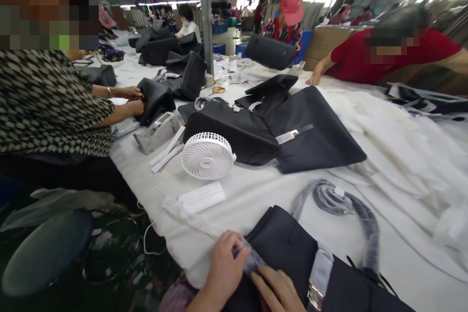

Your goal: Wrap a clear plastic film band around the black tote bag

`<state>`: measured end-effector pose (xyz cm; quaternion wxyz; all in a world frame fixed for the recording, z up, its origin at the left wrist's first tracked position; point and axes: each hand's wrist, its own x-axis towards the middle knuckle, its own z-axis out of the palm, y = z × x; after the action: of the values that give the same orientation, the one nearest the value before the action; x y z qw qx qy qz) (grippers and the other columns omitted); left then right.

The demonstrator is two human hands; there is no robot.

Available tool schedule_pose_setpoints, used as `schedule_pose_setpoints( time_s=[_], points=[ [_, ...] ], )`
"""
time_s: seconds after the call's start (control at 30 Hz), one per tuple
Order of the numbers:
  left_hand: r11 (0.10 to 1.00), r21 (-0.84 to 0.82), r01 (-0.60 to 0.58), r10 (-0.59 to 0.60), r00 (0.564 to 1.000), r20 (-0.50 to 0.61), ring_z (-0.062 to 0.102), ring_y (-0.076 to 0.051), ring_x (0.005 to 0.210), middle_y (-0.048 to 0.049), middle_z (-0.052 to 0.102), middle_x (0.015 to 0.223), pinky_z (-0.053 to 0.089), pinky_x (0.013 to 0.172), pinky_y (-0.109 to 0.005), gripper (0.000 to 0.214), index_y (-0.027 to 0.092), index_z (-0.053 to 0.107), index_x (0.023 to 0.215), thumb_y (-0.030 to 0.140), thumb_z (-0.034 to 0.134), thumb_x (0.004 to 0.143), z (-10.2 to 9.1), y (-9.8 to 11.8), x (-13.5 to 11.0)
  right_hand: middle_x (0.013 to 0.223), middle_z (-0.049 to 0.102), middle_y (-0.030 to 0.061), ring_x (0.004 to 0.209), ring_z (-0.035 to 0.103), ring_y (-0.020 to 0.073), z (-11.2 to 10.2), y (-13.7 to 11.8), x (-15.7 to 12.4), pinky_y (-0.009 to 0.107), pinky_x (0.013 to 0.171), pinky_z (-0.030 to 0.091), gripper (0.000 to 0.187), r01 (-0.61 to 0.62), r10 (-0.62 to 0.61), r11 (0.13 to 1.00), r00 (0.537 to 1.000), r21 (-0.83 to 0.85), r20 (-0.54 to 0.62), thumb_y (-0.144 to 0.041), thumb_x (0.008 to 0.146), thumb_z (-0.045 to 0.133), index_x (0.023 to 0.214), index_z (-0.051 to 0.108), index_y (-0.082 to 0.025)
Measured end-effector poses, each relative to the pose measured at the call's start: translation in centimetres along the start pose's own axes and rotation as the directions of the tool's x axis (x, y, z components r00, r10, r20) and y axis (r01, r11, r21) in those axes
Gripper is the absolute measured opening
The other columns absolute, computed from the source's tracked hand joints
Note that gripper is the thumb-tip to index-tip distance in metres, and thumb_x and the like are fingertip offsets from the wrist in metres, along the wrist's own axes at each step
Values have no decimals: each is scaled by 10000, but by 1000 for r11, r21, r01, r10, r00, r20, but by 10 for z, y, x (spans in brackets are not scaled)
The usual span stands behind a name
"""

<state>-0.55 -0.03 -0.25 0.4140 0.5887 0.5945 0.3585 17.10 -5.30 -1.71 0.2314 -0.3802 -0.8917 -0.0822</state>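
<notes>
Here, black bag (pixel 288 246) beneath both hands (pixel 227 259).

Bag (pixel 283 236): black, smooth, matt, leather-like. Buckle (pixel 315 296): glossy metal. Strap (pixel 370 229): wrapped in shiny, crinkled clear plastic film (pixel 322 264). Fan (pixel 206 162): matt white plastic, ribbed. Tablecloth (pixel 263 187): matt white cloth, creased. Stool (pixel 47 251): smooth seat, slight sheen, material unclear. Pillar (pixel 205 14): dull grey metal. Carton (pixel 325 41): matt brown cardboard.

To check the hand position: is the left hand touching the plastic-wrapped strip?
Touching. The head view shows the left hand with its thumb on the plastic-wrapped strip.
</notes>
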Motion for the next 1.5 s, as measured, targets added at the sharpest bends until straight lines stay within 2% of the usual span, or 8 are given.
schedule_pose_setpoints(
  time_s=[0.23, 0.33, 0.5, 0.77, 0.93, 1.1, 1.27, 1.5],
  points=[
    [954, -274, 118, -175, 966, -193, 615, -189, 881, -42, 626, 882, 485, 848, -347, 194, 196, 558, 855, 379, 618, 840, -21, -30, -15, 1476, 431, 22, 1383, 303, 262, 7, 4, 14, 469, 1026, 296, 521, 175, -133, 938, 979, -301, 155, -271, 862, 439, 1380, 461, -211],
    [685, -658, 312, -483, 871, -89, 640, -201, 1026, -90, 652, 1078, 495, 940, -340, 444, 195, 501, 1080, 429, 721, 774, -31, -38, -24, 1467, 445, 23, 1386, 285, 261, 5, 3, 15, 485, 1054, 225, 521, 171, -126, 941, 978, -293, 165, -278, 860, 452, 1377, 466, -222],
    [261, -897, 357, -476, 856, 202, 670, -204, 1014, -135, 681, 1103, 537, 908, -316, 370, 155, 548, 1054, 344, 729, 792, -27, -23, -2, 1439, 483, 8, 1352, 331, 238, 1, 1, 18, 469, 1050, 224, 504, 148, -109, 946, 983, -288, 149, -271, 864, 436, 1364, 484, -220],
    [343, -939, -22, -501, 841, -202, 696, -185, 877, -92, 704, 896, 563, 816, -313, 209, 161, 581, 916, 321, 453, 957, -114, -26, 78, 1398, 529, -13, 1293, 403, 201, 5, 5, 18, 392, 1053, 245, 415, 112, -100, 964, 993, -242, 63, -327, 932, 414, 1321, 524, -230],
    [347, -937, -39, -442, 874, -201, 678, -268, 997, -171, 684, 1058, 556, 853, -402, 504, 167, 590, 1043, 565, 297, 946, -161, -27, 92, 1434, 491, -13, 1330, 359, 218, 8, 5, 13, 428, 1089, 191, 436, 110, -91, 967, 992, -229, 91, -313, 933, 415, 1355, 489, -229],
    [298, -946, 124, -355, 935, 11, 528, -263, 1257, -171, 565, 1333, 431, 1060, -416, 664, 195, 524, 1258, 706, 396, 852, -117, -34, 61, 1476, 433, -31, 1362, 315, 219, 2, 0, 14, 433, 1072, 208, 490, 96, -63, 964, 988, -247, 139, -311, 918, 430, 1401, 429, -226],
    [450, -767, 457, -256, 889, 379, 437, -276, 1338, -206, 481, 1417, 280, 1171, -433, 881, 141, 369, 1375, 467, 805, 683, -35, -29, 11, 1512, 369, -30, 1383, 292, 205, -10, -4, 18, 429, 1046, 262, 553, 69, -16, 964, 979, -255, 203, -331, 912, 455, 1445, 346, -228],
    [732, -534, 422, -299, 904, 305, 515, -275, 1268, -184, 553, 1354, 338, 1145, -439, 710, 120, 478, 1320, 462, 721, 748, -10, -18, 9, 1536, 312, -25, 1371, 335, 194, -18, -8, 17, 410, 1008, 391, 615, 21, 36, 979, 960, -202, 277, -330, 922, 459, 1480, 237, -193]
  ],
)
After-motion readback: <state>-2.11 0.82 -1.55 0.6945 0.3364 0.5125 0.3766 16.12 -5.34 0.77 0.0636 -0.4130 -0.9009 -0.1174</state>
